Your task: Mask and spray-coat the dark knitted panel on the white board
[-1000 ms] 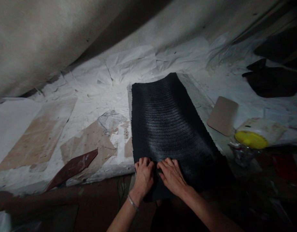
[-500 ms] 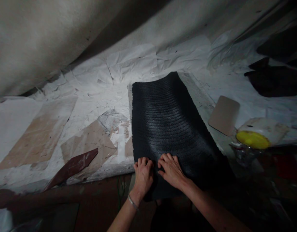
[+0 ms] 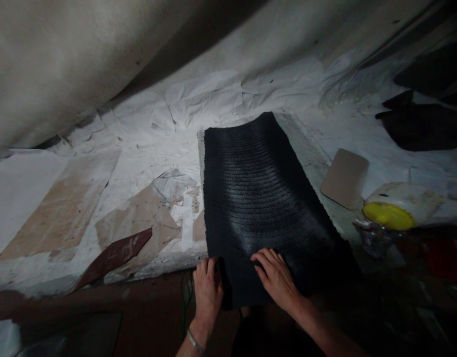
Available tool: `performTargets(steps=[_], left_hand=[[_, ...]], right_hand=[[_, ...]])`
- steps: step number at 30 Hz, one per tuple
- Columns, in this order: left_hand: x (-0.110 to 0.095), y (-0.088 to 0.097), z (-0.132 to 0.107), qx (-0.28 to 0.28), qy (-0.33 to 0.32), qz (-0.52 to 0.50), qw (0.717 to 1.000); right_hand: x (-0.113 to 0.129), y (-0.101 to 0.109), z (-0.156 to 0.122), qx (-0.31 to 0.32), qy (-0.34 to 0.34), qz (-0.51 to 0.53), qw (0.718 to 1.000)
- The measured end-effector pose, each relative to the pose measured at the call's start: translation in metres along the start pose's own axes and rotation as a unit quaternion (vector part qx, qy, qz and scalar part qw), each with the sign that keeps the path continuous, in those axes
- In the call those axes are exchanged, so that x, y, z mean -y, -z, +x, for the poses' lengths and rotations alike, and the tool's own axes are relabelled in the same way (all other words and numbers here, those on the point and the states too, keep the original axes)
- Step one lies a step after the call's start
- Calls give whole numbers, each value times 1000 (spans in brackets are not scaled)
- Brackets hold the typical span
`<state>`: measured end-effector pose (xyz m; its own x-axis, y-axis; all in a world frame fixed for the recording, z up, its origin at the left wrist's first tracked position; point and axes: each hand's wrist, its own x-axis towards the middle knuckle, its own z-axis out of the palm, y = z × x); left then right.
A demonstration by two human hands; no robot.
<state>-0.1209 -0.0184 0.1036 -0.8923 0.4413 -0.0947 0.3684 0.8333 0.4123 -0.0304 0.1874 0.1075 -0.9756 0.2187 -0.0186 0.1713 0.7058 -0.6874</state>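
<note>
A black sheet [image 3: 250,193] with ribbed, stitched-looking rows across it and jagged side edges lies lengthwise in front of me, its near end hanging past the table's front. My left hand [image 3: 208,285] is at the sheet's near left edge, fingers side by side and slightly bent; I cannot make out whether the thumb touches the material. On the sheet's near part rests my right hand [image 3: 276,277], its fingers bent and the thumb apart, with nothing seen in it. Beneath the sheet, a pale board [image 3: 306,153] shows along the right side.
A brown board piece with rounded corners [image 3: 345,178] lies to the right, beside a white container with a yellow lid [image 3: 389,215]. Dark pieces [image 3: 424,126] sit farther right. Leftward are a dark red scrap [image 3: 112,255] and tan sheets [image 3: 64,208]. Fabric [image 3: 83,59] hangs behind.
My left hand has shifted left and toward me, to the sheet's edge. My right hand has slid slightly right and nearer to me. The sheet lies much as before.
</note>
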Motion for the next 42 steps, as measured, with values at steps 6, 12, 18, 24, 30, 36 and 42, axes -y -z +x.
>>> performTargets(steps=[6, 12, 18, 24, 30, 36, 42], left_hand=[[15, -11, -27, -32, 38, -82, 995], [-1, 2, -9, -11, -8, -86, 996], [-36, 8, 39, 58, -117, -51, 990], [-50, 0, 58, 95, -143, 22, 985], [-51, -2, 59, 102, -139, 28, 985], [-50, -3, 58, 99, -140, 17, 985], [-51, -2, 57, 99, -148, 5, 984]], right_hand=[[4, -14, -25, 31, 9, 34, 999], [7, -11, -1, -9, -14, -22, 1000], [19, -9, 33, 16, -30, -113, 993], [25, -11, 39, 27, -45, -155, 987], [22, -12, 37, 26, -50, -151, 987], [25, -8, 39, 38, -66, -137, 988], [23, -6, 40, 35, -37, -125, 991]])
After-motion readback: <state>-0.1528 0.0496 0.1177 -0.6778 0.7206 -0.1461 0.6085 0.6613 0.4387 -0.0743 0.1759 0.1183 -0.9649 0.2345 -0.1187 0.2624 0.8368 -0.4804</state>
